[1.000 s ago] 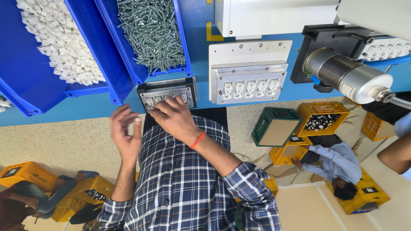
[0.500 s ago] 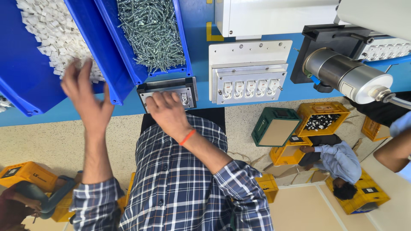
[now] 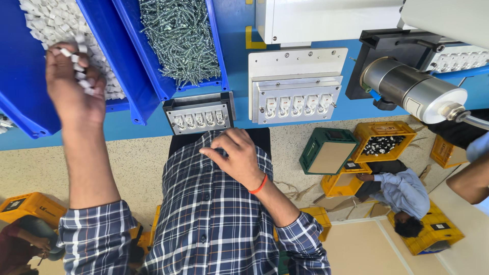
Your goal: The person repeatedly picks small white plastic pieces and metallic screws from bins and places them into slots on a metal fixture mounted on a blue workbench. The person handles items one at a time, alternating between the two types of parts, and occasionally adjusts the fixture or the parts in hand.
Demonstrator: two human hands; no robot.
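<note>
My left hand [image 3: 71, 91] is raised into a blue bin [image 3: 20, 97] heaped with small white plastic parts [image 3: 46, 20]. Its fingers are closed around several of those parts. My right hand [image 3: 234, 153], with a red band at the wrist, hovers over my checked shirt just below a small metal fixture [image 3: 198, 116]. That fixture holds a row of white inserts. The right hand's fingers are loosely spread and hold nothing I can see.
A second blue bin [image 3: 147, 66] holds metal screws [image 3: 178, 40]. A larger white fixture [image 3: 295, 99] and a metal cylinder [image 3: 412, 91] lie to the right. On the floor are yellow crates [image 3: 382, 142], a green crate [image 3: 326, 150] and a seated person [image 3: 397, 191]. Another person's arm [image 3: 471, 178] is at the right edge.
My left hand went from beside the small fixture up into the white-parts bin and closed on parts. My right hand drew back off the fixture toward my shirt.
</note>
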